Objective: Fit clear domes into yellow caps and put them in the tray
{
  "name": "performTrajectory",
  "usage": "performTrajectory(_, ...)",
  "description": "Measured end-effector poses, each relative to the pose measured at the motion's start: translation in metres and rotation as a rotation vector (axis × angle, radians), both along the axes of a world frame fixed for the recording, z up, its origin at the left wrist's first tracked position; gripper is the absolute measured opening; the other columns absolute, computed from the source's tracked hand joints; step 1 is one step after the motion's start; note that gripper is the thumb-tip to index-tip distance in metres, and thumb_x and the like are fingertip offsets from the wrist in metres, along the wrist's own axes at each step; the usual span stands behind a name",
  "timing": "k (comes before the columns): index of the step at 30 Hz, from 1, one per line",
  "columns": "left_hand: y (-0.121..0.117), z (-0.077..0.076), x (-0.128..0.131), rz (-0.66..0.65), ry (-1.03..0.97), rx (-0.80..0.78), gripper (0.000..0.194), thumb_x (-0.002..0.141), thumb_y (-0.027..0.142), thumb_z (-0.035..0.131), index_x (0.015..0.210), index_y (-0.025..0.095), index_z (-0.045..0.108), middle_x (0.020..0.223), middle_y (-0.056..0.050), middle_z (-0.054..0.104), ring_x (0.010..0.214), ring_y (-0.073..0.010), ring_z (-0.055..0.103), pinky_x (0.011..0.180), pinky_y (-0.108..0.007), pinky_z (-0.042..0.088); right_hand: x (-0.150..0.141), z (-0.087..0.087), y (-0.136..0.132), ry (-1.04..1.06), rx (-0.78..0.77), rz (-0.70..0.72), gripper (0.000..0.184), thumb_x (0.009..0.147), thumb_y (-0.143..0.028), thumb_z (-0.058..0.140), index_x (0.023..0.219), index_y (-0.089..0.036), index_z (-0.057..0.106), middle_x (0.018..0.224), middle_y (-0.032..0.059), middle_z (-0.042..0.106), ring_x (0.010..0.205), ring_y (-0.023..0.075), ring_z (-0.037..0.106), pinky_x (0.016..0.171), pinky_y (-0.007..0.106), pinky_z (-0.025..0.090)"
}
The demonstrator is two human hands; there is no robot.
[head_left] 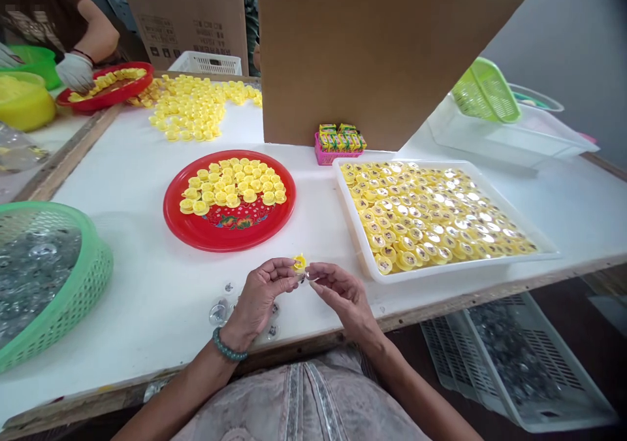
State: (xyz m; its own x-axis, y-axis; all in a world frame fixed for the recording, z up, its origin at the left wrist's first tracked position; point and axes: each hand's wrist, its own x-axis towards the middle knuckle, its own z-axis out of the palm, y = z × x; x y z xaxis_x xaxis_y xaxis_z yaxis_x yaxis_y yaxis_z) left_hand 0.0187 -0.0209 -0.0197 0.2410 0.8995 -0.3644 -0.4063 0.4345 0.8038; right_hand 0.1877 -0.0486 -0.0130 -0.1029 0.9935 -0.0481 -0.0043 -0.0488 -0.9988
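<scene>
My left hand (pixel 259 294) pinches a small yellow plastic cap (pixel 299 262) over the near edge of the white table (pixel 147 284). My right hand (pixel 337 291) meets it from the right, fingers pinched on a small clear piece (pixel 307 275) pressed against the cap. A few clear round pieces (pixel 219 311) lie on the table beside my left wrist. Straight ahead a red plate (pixel 229 232) holds several yellow caps. To the right a white tray (pixel 372 268) is packed with yellow caps that have shiny inserts.
A green basket (pixel 73 291) of clear pieces sits at the left edge. A loose heap of yellow caps (pixel 196 104) lies at the back, behind a tall cardboard sheet (pixel 372 49). Another person's gloved hand (pixel 74 72) works over a second red plate (pixel 105 98). A grey crate (pixel 514 356) stands below right.
</scene>
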Motion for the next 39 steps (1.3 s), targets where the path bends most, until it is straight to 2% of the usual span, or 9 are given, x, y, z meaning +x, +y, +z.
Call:
performTrajectory(4, -0.003, 0.004, 0.001, -0.002, 0.074, 0.071, 0.030, 0.063, 0.018, 0.076, 0.091, 0.016, 0.066, 0.075, -0.002, 0.066, 0.070, -0.0123, 0.058, 0.069, -0.024, 0.046, -0.005, -0.003, 0.004, 0.134, -0.043, -0.100, 0.024, 0.076, -0.030, 0.068, 0.097, -0.020, 0.065, 0.088, 0.0046, 0.068, 0.082, 0.0168, 0.063, 0.077, 0.032, 0.053)
performTrajectory(7, -0.004, 0.008, 0.001, -0.088, 0.153, 0.086, 0.026, 0.065, 0.021, 0.075, 0.089, 0.015, 0.067, 0.077, -0.004, 0.067, 0.071, -0.0149, 0.060, 0.069, -0.026, 0.047, -0.006, -0.006, 0.009, 0.117, -0.011, -0.096, 0.024, 0.075, -0.031, 0.068, 0.097, -0.021, 0.064, 0.083, 0.0033, 0.067, 0.078, 0.0157, 0.063, 0.074, 0.031, 0.053)
performTrajectory(11, -0.002, 0.008, 0.000, -0.168, 0.259, 0.129, 0.020, 0.066, 0.023, 0.073, 0.084, 0.015, 0.068, 0.076, -0.006, 0.069, 0.071, -0.0173, 0.062, 0.067, -0.027, 0.048, 0.000, -0.002, 0.014, -0.084, 0.105, -0.022, 0.024, 0.082, -0.027, 0.060, 0.106, -0.021, 0.060, 0.089, 0.0039, 0.067, 0.081, 0.0155, 0.063, 0.076, 0.031, 0.053)
performTrajectory(18, -0.001, 0.000, 0.004, -0.094, 0.233, 0.125, 0.019, 0.070, 0.023, 0.070, 0.087, 0.015, 0.065, 0.083, -0.006, 0.070, 0.079, -0.0180, 0.063, 0.076, -0.029, 0.048, 0.000, -0.004, 0.006, -0.582, 0.299, -0.016, 0.037, 0.078, -0.022, 0.065, 0.114, -0.024, 0.057, 0.094, 0.0048, 0.064, 0.081, 0.0172, 0.060, 0.074, 0.031, 0.051)
performTrajectory(25, -0.007, -0.007, 0.007, -0.078, 0.174, 0.022, 0.026, 0.069, 0.026, 0.071, 0.093, 0.015, 0.067, 0.085, -0.007, 0.070, 0.081, -0.0190, 0.063, 0.074, -0.028, 0.047, -0.015, -0.020, 0.000, -0.679, 0.342, -0.043, 0.028, 0.078, -0.020, 0.064, 0.106, -0.023, 0.061, 0.089, 0.0042, 0.063, 0.069, 0.0147, 0.059, 0.065, 0.027, 0.052)
performTrajectory(29, -0.009, -0.011, 0.010, -0.110, 0.203, 0.035, 0.022, 0.071, 0.025, 0.068, 0.091, 0.016, 0.068, 0.082, -0.006, 0.070, 0.080, -0.0190, 0.063, 0.071, -0.027, 0.046, -0.016, -0.021, -0.001, -0.750, 0.393, -0.029, 0.032, 0.079, -0.015, 0.059, 0.110, -0.023, 0.059, 0.091, 0.0057, 0.064, 0.078, 0.0180, 0.061, 0.071, 0.030, 0.051)
performTrajectory(34, 0.010, -0.006, 0.009, -0.237, 0.494, 0.258, 0.023, 0.077, 0.026, 0.058, 0.098, 0.019, 0.066, 0.083, -0.006, 0.069, 0.079, -0.0213, 0.063, 0.075, -0.031, 0.047, -0.012, -0.023, -0.001, -0.785, 0.377, -0.112, 0.031, 0.082, -0.019, 0.057, 0.112, -0.022, 0.058, 0.093, 0.0066, 0.063, 0.078, 0.0177, 0.061, 0.069, 0.029, 0.051)
performTrajectory(37, 0.037, -0.003, 0.004, -0.281, 0.818, 0.597, 0.039, 0.074, 0.014, 0.054, 0.111, 0.021, 0.061, 0.101, -0.008, 0.065, 0.091, -0.0236, 0.059, 0.084, -0.035, 0.044, -0.005, -0.025, 0.003, -0.780, 0.317, -0.172, 0.030, 0.080, -0.021, 0.059, 0.110, -0.021, 0.058, 0.088, 0.0049, 0.062, 0.070, 0.0152, 0.060, 0.065, 0.028, 0.051)
performTrajectory(39, 0.055, -0.005, 0.002, -0.400, 0.930, 0.823, 0.053, 0.066, 0.006, 0.053, 0.116, 0.020, 0.059, 0.113, -0.009, 0.059, 0.104, -0.0257, 0.053, 0.093, -0.036, 0.039, 0.000, -0.027, 0.007, -0.787, 0.286, -0.195, 0.030, 0.078, -0.022, 0.062, 0.108, -0.019, 0.057, 0.083, 0.0035, 0.062, 0.067, 0.0147, 0.058, 0.065, 0.027, 0.050)
